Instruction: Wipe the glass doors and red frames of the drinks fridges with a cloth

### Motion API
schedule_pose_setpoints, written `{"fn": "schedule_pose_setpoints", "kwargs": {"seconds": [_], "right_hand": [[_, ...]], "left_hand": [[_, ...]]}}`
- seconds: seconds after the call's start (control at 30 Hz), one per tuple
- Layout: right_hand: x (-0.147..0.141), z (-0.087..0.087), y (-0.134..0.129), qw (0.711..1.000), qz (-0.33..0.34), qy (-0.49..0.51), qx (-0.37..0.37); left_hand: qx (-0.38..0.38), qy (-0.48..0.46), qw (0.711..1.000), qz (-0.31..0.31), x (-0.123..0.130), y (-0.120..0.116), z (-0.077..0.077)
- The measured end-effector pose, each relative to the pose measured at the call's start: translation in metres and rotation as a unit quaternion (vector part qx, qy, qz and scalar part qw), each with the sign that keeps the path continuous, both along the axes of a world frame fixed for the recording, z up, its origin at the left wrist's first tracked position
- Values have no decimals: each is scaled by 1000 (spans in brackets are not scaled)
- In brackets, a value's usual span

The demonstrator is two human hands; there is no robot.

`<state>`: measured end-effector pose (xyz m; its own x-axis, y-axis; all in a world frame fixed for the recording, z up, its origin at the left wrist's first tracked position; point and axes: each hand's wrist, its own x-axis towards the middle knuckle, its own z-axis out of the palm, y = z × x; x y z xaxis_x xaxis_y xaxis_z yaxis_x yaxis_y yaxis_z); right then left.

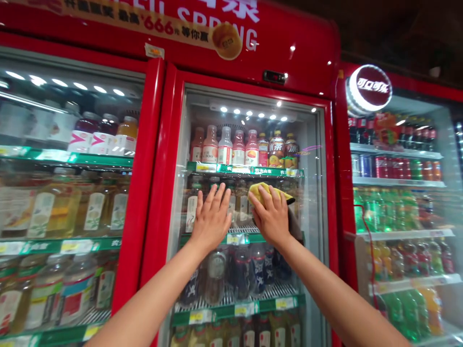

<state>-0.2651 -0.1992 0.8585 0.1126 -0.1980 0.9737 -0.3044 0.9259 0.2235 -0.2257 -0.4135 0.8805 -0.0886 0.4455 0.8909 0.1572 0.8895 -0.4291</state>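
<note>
My left hand [213, 217] lies flat on the glass door [311, 207] of a red drinks fridge, fingers stretched and holding nothing. To its right, my right hand [272, 216] presses a yellow cloth [289, 196] with a dark edge against the same pane. Part of the cloth is hidden under the palm and fingers. Behind the glass, juice bottles [238, 148] stand on the upper shelf, above both hands. Lower down are dark-labelled bottles [257, 267], between and below my wrists.
The red door frame [155, 193] borders the pane on the left. Beyond it, another glass-fronted section holds large bottles [96, 209]. At right stands a second fridge with soda bottles [383, 207] and a round lit sign [369, 90]. A red cord [371, 246] hangs between the fridges.
</note>
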Motion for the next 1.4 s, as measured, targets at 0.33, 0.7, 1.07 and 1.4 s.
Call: {"fn": "schedule_pose_setpoints", "kwargs": {"seconds": [0.33,0.7,1.07,1.4], "right_hand": [[-17,-1,46,989,14,18,-149],[-17,36,62,995,26,-9,-94],[-20,17,80,999,9,-12,-45],[-29,-12,113,993,-1,-36,-114]], "left_hand": [[-44,-3,999,10,-1,13,-8],[-60,0,998,-9,-11,40,-12],[-53,11,998,-36,-21,63,-18],[-68,-6,996,-58,-25,83,-31]]}}
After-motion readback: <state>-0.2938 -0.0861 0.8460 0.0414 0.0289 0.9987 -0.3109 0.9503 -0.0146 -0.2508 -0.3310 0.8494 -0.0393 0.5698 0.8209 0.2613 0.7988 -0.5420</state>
